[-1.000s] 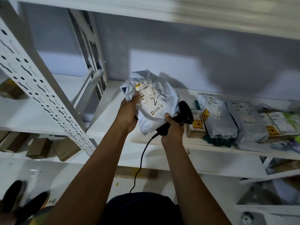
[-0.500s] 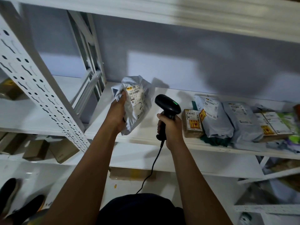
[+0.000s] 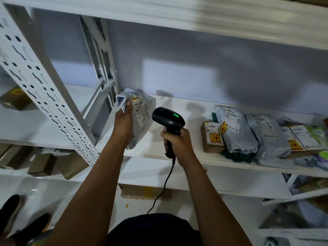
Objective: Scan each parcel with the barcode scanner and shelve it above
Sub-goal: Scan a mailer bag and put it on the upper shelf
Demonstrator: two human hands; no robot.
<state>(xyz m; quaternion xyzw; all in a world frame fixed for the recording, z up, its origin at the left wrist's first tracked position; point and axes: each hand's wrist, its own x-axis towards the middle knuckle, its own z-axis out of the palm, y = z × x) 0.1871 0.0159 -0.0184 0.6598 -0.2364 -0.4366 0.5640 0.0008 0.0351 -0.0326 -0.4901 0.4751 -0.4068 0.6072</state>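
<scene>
Gripping parcel (image 3: 140, 137), label (image 3: 142, 113) hand-marked "2", L hand (image 3: 124, 122); R hand (image 3: 177, 142) grips scanner (image 3: 167, 118).

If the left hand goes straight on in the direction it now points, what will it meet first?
Probably the grey back wall, just right of the white corner post. The parcel that the left hand grips would touch it before the fingers do. Depth is unclear.

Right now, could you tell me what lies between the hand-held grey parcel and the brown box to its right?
In the head view, only the barcode scanner, gripped by the right hand; the shelf board there is bare.
</scene>
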